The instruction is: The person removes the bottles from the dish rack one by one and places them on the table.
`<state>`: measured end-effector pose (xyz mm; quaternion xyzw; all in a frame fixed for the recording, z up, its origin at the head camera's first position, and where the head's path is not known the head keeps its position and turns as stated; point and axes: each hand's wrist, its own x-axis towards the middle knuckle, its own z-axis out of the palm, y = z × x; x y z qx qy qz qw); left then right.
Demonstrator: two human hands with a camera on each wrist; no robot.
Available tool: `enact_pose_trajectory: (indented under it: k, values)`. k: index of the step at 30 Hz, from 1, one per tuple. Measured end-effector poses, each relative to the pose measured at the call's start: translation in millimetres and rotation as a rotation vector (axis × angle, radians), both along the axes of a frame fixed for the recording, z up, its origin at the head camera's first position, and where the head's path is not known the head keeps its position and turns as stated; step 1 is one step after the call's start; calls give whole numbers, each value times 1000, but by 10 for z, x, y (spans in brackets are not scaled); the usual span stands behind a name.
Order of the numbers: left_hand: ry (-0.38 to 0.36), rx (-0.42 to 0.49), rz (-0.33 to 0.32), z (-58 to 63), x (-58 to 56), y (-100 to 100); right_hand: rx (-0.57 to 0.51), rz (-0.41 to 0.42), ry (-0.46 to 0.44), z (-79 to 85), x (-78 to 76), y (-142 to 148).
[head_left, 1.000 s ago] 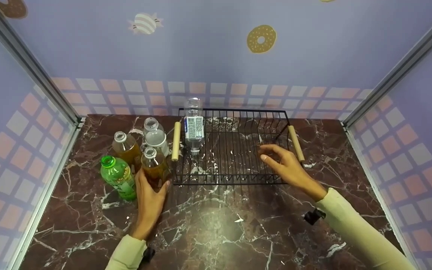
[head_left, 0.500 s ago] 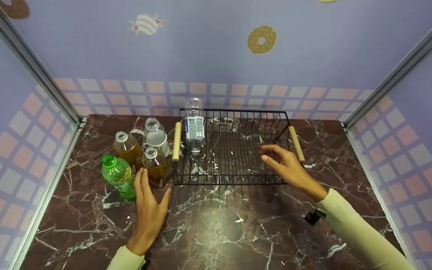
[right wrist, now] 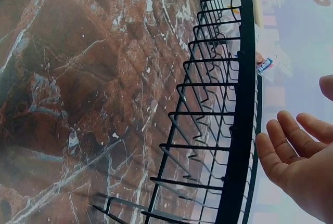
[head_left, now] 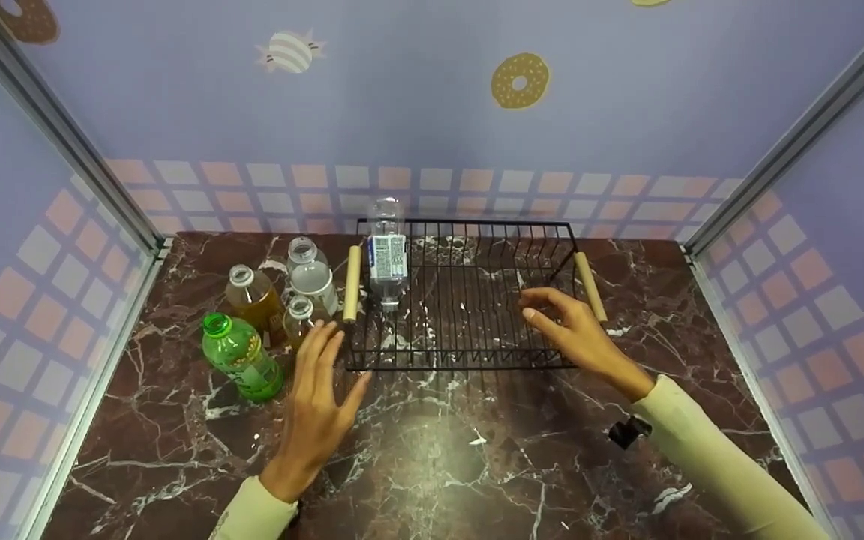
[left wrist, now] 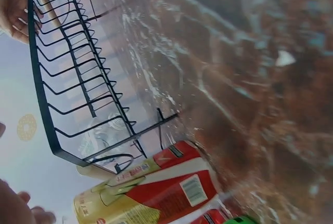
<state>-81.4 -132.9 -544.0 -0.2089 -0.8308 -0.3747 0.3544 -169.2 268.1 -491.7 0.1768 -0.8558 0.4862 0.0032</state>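
Note:
My left hand [head_left: 318, 412] has its fingers spread, overlapping the lower part of an amber-filled bottle [head_left: 301, 309] in the head view; it holds nothing. In the left wrist view that bottle's red-and-yellow label [left wrist: 156, 187] faces up close, beside the rack. My right hand [head_left: 574, 337] hovers over the right side of the black wire dish rack [head_left: 462, 367], loosely curved with nothing in it. A clear bottle [head_left: 389, 259] with a white label lies in the rack's left end, neck toward me.
Left of the rack stand a green bottle [head_left: 241, 356], another amber-filled bottle [head_left: 256, 300] and a clear bottle [head_left: 312, 274], all capless. Wooden handles [head_left: 353, 285] flank the rack. A patterned wall [head_left: 432, 112] closes off the back of the marble tabletop [head_left: 447, 465].
My left hand has come away from its hold around the front amber bottle, drawn back, then shifted right with fingers spread. The right hand stays in place.

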Motion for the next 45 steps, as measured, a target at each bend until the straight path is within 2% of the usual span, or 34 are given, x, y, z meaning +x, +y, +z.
enact_pose_trajectory:
  k: [4, 9, 12, 18, 23, 31, 34, 38, 45]
  values:
    - [-49, -40, -52, 39, -83, 39, -5, -8, 0, -10, 0, 21]
    - [-138, -137, -112, 108, -193, 111, -16, -16, -18, -30, -7, 56]
    - [-162, -183, -130, 149, -260, 152, -9, -21, -21, -43, -12, 77]
    - [-186, -246, -103, 188, -402, 209, -13, -27, -29, -75, -32, 110]
    - [-292, -297, -57, 191, -493, 236, -2, -33, -33, -87, -35, 117]
    - [-526, -201, -56, 182, -623, 264, 9, -41, -32, -109, -53, 129]
    - [-591, -180, -51, 176, -660, 271, 8, -40, -32, -106, -51, 117]
    - [-620, -166, -49, 155, -681, 264, 3, -33, -30, -111, -59, 113]
    - [-608, -139, -63, 131, -637, 239, 4, -35, -26, -126, -76, 122]
